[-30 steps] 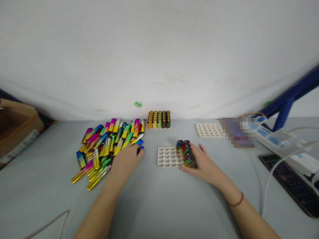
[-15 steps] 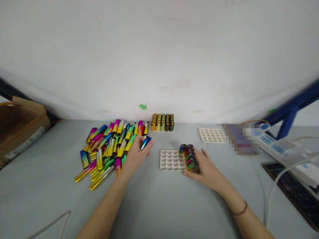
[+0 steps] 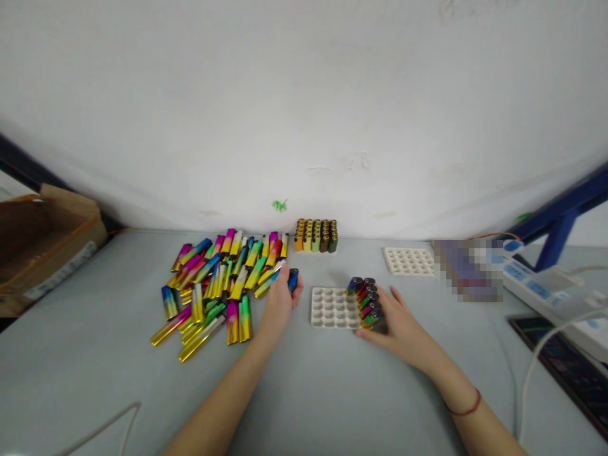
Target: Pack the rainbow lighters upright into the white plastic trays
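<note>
My left hand [image 3: 280, 303] is closed on a shiny blue lighter [image 3: 293, 278], held up between the loose pile and the tray. A white tray [image 3: 332, 309] with rows of oval holes lies in front of me. Along its right end several colourful lighters [image 3: 369, 303] stand in the holes, black tops up, with one more at the back of the neighbouring column. My right hand [image 3: 398, 324] curls around that right end, thumb at the near corner, fingers against the lighters. To the left lies a heap of loose metallic lighters [image 3: 216, 272] in gold, pink, green and blue.
By the wall stands a block of upright gold-topped lighters [image 3: 316, 235]. A second white tray [image 3: 409, 261] lies at the back right. An open cardboard box [image 3: 57, 247] is far left. A power strip [image 3: 546, 285], white cables and a dark phone [image 3: 560, 373] occupy the right side.
My left hand has moved right and slightly down with the blue lighter, away from the pile and closer to the tray. My right hand keeps its place at the tray's right end.
</note>
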### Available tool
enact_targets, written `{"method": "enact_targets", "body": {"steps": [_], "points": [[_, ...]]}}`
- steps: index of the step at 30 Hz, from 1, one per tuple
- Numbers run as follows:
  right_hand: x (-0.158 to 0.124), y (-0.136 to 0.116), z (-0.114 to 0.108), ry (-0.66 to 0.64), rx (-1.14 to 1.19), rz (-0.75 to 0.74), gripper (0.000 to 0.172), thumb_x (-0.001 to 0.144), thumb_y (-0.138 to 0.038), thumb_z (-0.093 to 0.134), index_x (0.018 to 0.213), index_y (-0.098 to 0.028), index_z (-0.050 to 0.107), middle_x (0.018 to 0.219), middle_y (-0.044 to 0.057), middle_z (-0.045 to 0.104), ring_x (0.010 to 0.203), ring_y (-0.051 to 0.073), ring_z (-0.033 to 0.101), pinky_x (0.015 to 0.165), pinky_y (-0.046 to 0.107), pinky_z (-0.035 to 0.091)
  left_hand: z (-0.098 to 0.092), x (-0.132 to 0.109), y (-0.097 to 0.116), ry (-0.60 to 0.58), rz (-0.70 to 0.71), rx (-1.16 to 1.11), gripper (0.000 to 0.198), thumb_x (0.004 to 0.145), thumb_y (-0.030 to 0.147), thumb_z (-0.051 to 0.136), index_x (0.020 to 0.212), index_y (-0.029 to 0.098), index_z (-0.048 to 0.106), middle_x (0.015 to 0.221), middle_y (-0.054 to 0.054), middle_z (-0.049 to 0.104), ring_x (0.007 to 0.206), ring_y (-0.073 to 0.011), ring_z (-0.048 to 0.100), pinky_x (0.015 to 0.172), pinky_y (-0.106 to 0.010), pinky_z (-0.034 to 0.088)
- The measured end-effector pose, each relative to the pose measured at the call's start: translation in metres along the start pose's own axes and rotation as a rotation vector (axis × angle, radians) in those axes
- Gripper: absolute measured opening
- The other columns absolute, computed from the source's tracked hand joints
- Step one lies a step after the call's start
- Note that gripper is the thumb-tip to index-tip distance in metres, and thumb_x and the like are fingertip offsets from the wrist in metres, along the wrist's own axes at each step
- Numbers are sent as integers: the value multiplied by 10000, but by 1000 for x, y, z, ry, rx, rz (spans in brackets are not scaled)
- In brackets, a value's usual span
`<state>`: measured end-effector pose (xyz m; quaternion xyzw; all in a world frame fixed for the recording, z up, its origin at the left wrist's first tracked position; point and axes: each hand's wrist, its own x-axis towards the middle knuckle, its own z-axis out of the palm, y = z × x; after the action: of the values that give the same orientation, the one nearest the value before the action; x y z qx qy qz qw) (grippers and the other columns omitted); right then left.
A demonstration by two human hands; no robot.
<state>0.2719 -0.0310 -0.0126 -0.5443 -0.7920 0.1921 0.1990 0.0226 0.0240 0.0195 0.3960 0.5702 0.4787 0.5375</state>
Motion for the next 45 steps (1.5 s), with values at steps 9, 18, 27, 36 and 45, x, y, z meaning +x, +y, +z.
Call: {"method": "enact_targets", "body": {"steps": [9,18,27,36,45], "points": [[0,2,1,-3,-6,3,784,821,-551,653,1454,-172,389,1449,194,507,1390,332,411,1172,626,163,7,-5,0,18,-55,-109,421,807,540,393,534,220,370,423,62,295,378,-78,275,377,-199,215],[-1,2,1,5,2,-7,773,825,-542,650,1464,-200,382,1444,179,516,1389,336,410,1167,639,160,8,-8,7,26,-99,-160,404,830,489,311,523,227,313,434,70,224,367,-69,185,361,-185,160],[-1,1,0,-12,-13,0,770,830,-558,645,1436,-151,401,1436,200,518,1387,332,413,1173,625,164,8,-4,3,54,-102,-186,356,834,424,296,547,220,346,434,72,232,359,-68,175,359,-183,148],[0,1,-1,-15,-22,-9,775,836,-563,638,1441,-147,387,1419,204,532,1375,332,427,1174,619,167,-16,10,14,-1,-61,-124,446,844,538,391,536,215,386,440,72,246,358,-58,185,358,-192,152],[0,3,1,3,-16,-16,803,828,-579,641,1453,-148,379,1419,205,532,1370,336,432,1174,617,165,-10,7,8,22,27,-39,435,853,441,342,485,211,362,409,64,246,343,-64,199,345,-186,169]]}}
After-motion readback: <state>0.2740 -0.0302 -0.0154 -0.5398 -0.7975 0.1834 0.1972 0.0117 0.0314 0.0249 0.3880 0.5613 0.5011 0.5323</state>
